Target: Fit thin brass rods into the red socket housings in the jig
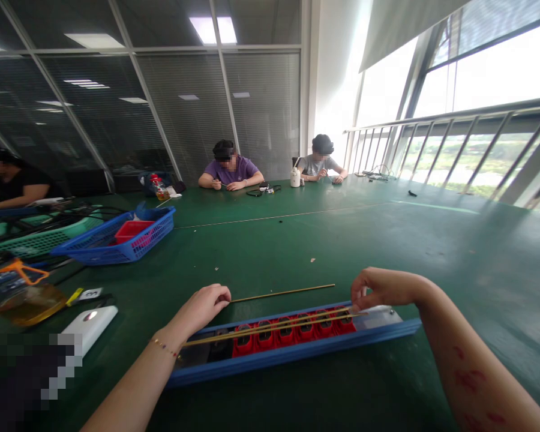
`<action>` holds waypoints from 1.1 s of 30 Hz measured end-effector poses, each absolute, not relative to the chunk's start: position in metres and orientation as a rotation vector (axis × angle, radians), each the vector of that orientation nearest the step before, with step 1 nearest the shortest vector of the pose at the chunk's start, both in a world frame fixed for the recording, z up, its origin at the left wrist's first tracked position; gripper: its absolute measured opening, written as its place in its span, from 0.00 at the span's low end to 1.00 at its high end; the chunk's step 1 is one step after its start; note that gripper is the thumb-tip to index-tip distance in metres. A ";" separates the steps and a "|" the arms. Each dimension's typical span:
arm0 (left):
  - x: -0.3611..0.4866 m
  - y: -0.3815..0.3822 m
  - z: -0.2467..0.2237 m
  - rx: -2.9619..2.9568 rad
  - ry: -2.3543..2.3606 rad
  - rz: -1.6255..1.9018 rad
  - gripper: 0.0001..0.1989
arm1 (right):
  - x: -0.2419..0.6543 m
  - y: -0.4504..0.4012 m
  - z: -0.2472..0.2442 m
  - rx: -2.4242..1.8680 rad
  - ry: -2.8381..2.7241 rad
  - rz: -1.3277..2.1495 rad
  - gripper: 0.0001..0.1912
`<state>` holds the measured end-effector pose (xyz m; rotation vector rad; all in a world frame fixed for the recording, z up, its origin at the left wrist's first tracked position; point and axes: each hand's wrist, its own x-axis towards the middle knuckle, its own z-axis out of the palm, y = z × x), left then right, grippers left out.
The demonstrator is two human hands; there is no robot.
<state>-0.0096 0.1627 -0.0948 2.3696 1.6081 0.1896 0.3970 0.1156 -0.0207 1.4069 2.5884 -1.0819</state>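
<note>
Head view: the left hand (pixel 206 307) pinches a thin stick (pixel 283 293) — the right hand (pixel 377 287) is at other sticks (pixel 211 338) across the blue tray (pixel 297 352), its grip unclear.

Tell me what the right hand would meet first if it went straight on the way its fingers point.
Probably the thin sticks over the blue tray: the right hand has its fingers bent down toward their ends. Whether they already touch is unclear.
</note>
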 end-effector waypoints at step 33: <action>-0.006 0.160 -0.094 2.340 1.632 0.198 0.15 | 0.417 0.135 -0.040 2.048 2.741 -0.773 0.22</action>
